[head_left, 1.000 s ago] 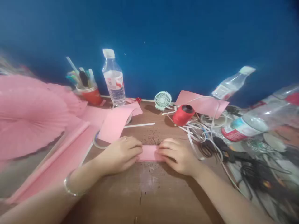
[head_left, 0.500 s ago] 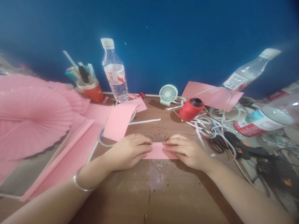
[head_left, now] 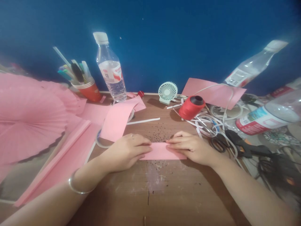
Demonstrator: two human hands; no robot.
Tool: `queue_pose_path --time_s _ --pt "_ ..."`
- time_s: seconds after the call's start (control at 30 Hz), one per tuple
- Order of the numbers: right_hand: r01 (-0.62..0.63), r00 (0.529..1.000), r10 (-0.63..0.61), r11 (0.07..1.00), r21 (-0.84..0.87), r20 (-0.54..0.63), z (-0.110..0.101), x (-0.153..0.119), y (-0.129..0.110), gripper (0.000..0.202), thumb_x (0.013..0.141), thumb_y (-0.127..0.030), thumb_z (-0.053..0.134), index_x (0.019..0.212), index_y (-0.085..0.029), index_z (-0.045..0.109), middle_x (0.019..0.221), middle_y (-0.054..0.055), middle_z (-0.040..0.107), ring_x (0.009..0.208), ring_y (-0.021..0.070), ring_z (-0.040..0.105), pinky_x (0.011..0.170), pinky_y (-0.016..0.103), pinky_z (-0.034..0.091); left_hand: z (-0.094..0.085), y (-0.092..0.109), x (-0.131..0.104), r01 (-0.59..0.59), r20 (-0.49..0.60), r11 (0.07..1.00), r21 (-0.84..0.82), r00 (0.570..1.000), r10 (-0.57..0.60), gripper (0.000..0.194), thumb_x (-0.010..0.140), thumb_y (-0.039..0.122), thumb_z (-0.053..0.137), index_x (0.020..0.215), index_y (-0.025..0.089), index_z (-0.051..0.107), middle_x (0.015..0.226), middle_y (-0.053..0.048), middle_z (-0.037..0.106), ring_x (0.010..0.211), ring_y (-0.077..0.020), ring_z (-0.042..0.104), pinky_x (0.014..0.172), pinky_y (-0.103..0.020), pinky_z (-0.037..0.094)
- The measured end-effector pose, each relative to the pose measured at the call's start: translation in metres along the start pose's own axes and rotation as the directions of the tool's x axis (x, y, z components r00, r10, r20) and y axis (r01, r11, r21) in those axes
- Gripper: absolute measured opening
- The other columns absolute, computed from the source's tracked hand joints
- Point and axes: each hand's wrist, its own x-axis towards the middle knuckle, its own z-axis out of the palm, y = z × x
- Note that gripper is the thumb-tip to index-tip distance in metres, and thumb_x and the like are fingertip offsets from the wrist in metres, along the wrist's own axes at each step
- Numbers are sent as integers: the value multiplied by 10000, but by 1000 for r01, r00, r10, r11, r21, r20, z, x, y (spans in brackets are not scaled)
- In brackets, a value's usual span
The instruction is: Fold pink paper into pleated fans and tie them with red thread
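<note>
A narrow pink paper strip (head_left: 162, 152), which looks folded, lies flat on the wooden table in front of me. My left hand (head_left: 128, 151) grips its left end, fingers close together along the far edge and thumb toward the near side. At the right end my right hand (head_left: 194, 148) holds the strip the same way, its fingertips on the upper edge. Parts of both ends are covered by the fingers. Just beyond the left hand, a larger curved pink sheet (head_left: 115, 121) rests over a roll of tape (head_left: 101, 142). Small dark specks dot the table around the strip.
Pink pleated paper fans (head_left: 30, 110) fill the left. Behind stand a cup of pens (head_left: 87, 89), a water bottle (head_left: 113, 75) and a small fan (head_left: 167, 93). To the right are a red thread spool (head_left: 191, 108), tangled white strips, a glue gun (head_left: 246, 147) and another bottle (head_left: 265, 117).
My right hand has shifted slightly right along the strip, and more of the pink paper shows between the hands. The whole view has moved a little.
</note>
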Motion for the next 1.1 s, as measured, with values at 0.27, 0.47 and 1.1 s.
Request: queue_pose_path --time_s 0.27,0.47,1.1 --pt "-35 999 36 998 49 -20 -2 -2 7 298 849 -174 504 1097 -315 593 1070 -34 645 969 171 483 833 343 463 3 -7 0 -6 3 999 38 1000 6 293 857 189 433 1111 241 571 1125 -29 591 1007 -190 519 868 -368 426" --pt "-19 1000 20 998 64 -17 -3 0 8 274 864 -191 480 1069 -322 607 1064 -32 647 962 170 481 834 346 456 4 -6 -1 -6 17 998 66 1000 4 295 855 190 432 1107 247 574 1113 -34 592 998 -190 523 855 -365 432" --pt "-25 1000 26 998 53 -17 -2 1 6 246 857 -226 497 1050 -314 621 1055 -29 652 954 173 468 823 353 456 -1 -1 -1 51 76 999 1 996 -51 297 846 187 430 1101 269 558 1126 -30 554 1043 -203 476 884 -387 394"
